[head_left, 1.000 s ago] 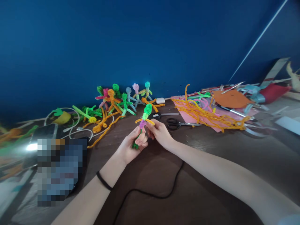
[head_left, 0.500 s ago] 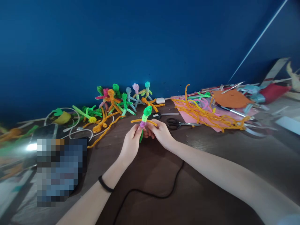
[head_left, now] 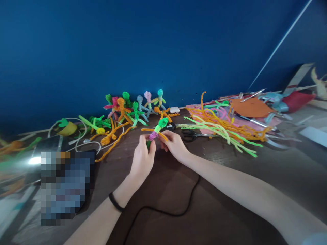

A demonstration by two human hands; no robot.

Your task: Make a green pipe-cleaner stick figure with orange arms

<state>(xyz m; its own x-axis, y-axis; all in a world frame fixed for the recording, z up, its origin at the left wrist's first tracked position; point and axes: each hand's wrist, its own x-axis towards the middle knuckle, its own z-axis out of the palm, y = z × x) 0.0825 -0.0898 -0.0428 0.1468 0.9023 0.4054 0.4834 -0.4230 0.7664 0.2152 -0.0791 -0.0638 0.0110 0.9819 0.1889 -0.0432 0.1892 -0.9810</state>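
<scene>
A small pipe-cleaner figure (head_left: 157,128) is held up over the table between my two hands. Its coiled head is green, its neck lime, its body purple, and orange arms stick out to both sides. My left hand (head_left: 143,151) is closed around the lower part, where a bit of green shows between thumb and fingers. On the other side my right hand (head_left: 173,142) pinches by the right orange arm; its lower fingertips are partly hidden behind the figure. Just right of that hand lie black-handled scissors (head_left: 189,135) and a bundle of pale green pipe cleaners (head_left: 217,127).
Several finished pipe-cleaner figures (head_left: 136,112) stand against the blue wall (head_left: 163,51). Orange pipe cleaners (head_left: 245,132) lie on pink paper at the right. A white cable (head_left: 85,127) loops at left, and a black cord (head_left: 171,214) crosses the table in front.
A bundle of pale green pipe cleaners now lies over the orange ones and scissors; it was absent before. The figure has tilted rightward, and my left hand has shifted slightly left and turned.
</scene>
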